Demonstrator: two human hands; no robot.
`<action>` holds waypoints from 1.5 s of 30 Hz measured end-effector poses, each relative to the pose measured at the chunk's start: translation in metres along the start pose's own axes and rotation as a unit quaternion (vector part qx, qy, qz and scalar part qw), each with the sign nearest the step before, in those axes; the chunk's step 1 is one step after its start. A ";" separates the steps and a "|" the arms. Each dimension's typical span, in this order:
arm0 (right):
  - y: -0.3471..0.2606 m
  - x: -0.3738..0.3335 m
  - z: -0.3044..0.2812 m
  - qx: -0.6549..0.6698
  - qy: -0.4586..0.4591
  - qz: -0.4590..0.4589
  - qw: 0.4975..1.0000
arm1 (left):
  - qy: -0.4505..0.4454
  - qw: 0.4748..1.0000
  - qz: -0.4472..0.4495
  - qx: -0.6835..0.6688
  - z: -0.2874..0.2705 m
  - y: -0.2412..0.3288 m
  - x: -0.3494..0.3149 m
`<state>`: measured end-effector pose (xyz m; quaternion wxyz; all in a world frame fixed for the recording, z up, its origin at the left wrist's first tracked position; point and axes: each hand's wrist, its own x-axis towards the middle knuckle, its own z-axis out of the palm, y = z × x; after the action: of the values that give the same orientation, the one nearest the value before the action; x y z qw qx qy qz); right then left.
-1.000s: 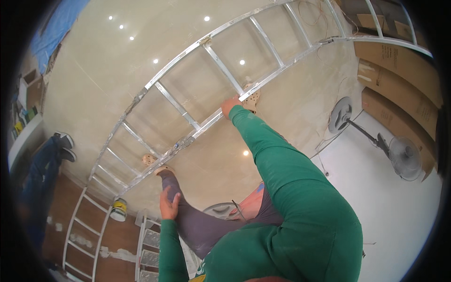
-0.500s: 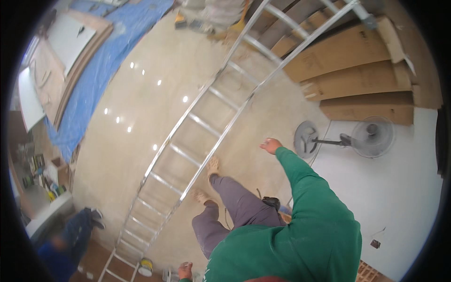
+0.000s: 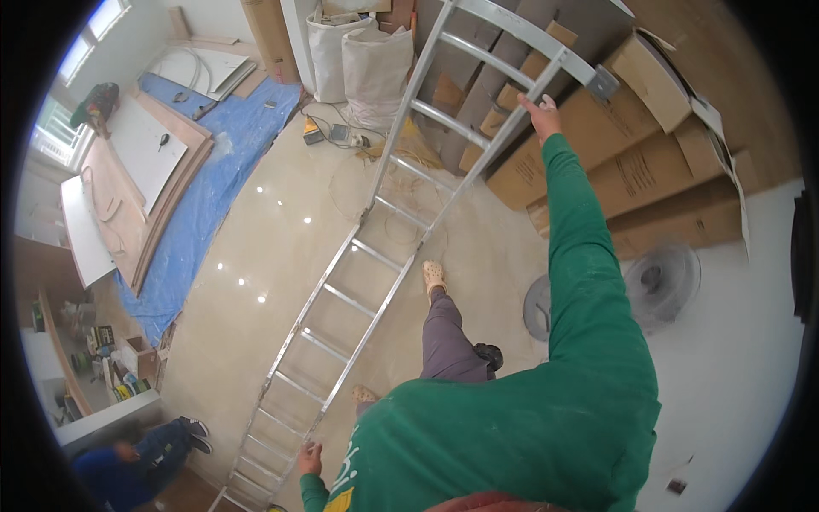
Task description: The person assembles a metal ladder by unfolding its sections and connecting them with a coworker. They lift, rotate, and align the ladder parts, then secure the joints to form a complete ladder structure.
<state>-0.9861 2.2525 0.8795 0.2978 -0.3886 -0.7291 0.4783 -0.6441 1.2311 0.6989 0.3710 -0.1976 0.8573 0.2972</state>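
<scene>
A long silver aluminium ladder (image 3: 350,300) runs diagonally from the upper right to the lower left. My right arm reaches far forward. At the ladder's upper end my right hand (image 3: 543,118) is at the right side rail, fingers apart and fingertips at the metal; whether they touch is hard to tell. My left hand (image 3: 310,458) is low, beside the rail near the ladder's lower end, its fingers loosely bent and apart, with no object seen in it.
Large cardboard boxes (image 3: 631,175) lean at the upper right, near a grey fan (image 3: 662,286). White sacks (image 3: 375,72) stand at the back. Boards lie on a blue sheet (image 3: 200,205) at the left. A person in blue (image 3: 115,474) is at the lower left; another person (image 3: 95,107) is beyond the boards.
My right hand has stretched forward to the ladder's upper rail. My left hand has come up beside the lower rail. The view has shifted, and my feet have moved.
</scene>
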 end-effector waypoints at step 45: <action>-0.189 0.033 -0.018 0.048 -0.058 -0.192 0.978 | 0.224 0.935 -0.132 -0.242 0.426 0.123 -0.007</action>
<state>-1.0422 2.2435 1.0631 0.3600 -0.1981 -0.7822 0.4683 -0.4877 1.6035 0.5149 0.1461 -0.4546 0.7864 0.3918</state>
